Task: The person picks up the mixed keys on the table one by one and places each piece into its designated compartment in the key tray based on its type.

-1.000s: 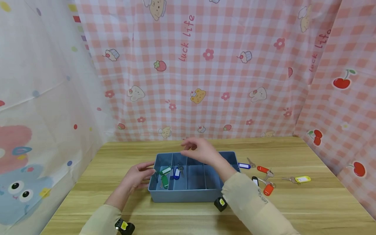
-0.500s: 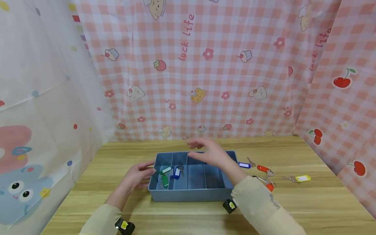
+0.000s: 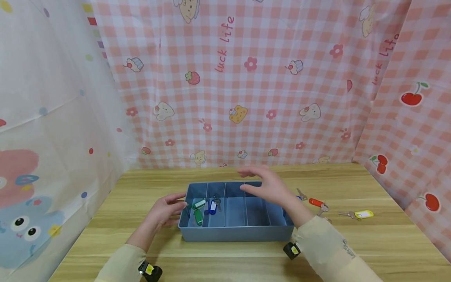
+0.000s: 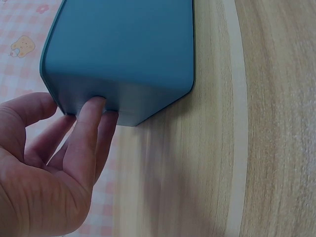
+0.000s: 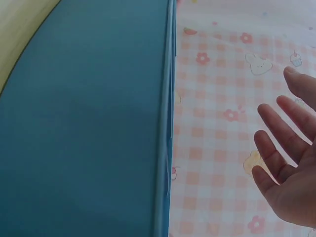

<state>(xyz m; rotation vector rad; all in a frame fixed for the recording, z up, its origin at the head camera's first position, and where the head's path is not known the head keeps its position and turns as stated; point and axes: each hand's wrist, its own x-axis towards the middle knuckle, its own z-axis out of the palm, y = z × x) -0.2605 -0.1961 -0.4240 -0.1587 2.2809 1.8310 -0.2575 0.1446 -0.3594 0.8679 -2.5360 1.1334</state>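
A blue-grey divided box (image 3: 239, 234) stands on the table, with thin dividers across it. Green key tags (image 3: 198, 216) lie in its leftmost compartment, and blue-tagged keys (image 3: 213, 206) in the one beside it. My left hand (image 3: 165, 211) rests its fingertips on the outside of the box's left end; the left wrist view shows them spread over the end wall (image 4: 123, 98), with none curled round it. Above the box's right half hovers my right hand (image 3: 269, 188), fingers loosely spread and holding nothing. It hides part of the back rim.
Right of the box lie loose keys with tags: a red-tagged key (image 3: 316, 202), a yellow-tagged key (image 3: 363, 214) and others partly hidden by the right forearm. Checked cloth (image 3: 271, 90) hangs behind the wooden table (image 3: 218, 266).
My right hand has moved right over the box, and its fingers have spread apart. The forearm now covers more of the loose keys. My left hand stays at the box's end.
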